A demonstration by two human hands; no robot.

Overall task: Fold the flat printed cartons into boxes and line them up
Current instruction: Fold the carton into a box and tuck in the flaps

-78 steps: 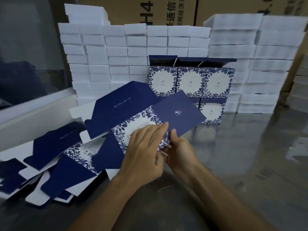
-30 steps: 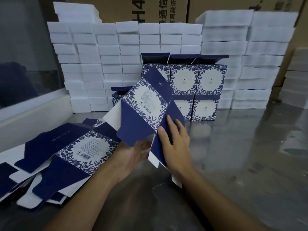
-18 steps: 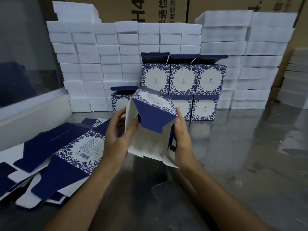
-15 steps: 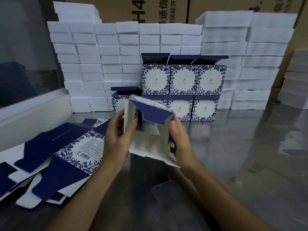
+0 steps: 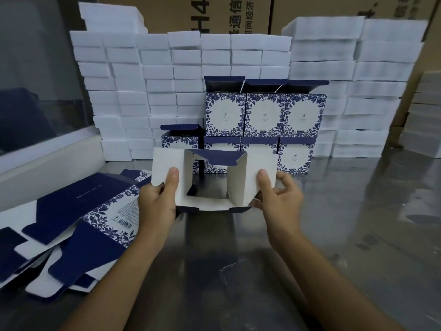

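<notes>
I hold a half-formed carton (image 5: 236, 185) above the steel table, its open end facing me and its white inside showing. My left hand (image 5: 156, 201) pinches the left side flap, thumb on the white face. My right hand (image 5: 279, 199) pinches the right side flap the same way. A navy flap hangs across the carton's far top edge. Finished blue floral boxes (image 5: 262, 115) stand in two rows behind it, with one more box (image 5: 180, 139) at the left. Flat cartons (image 5: 71, 216) lie in a loose pile at the left.
White foam blocks (image 5: 148, 75) are stacked in walls behind and to the right of the boxes, with brown shipping cartons (image 5: 238, 13) behind them. A glass pane with a white sill (image 5: 47, 158) runs along the left. The steel tabletop (image 5: 358, 223) stretches out to the right.
The flat carton was lifted off the pile and opened into a square tube. It has since turned its open end toward me, and both hands have spread the side flaps outward.
</notes>
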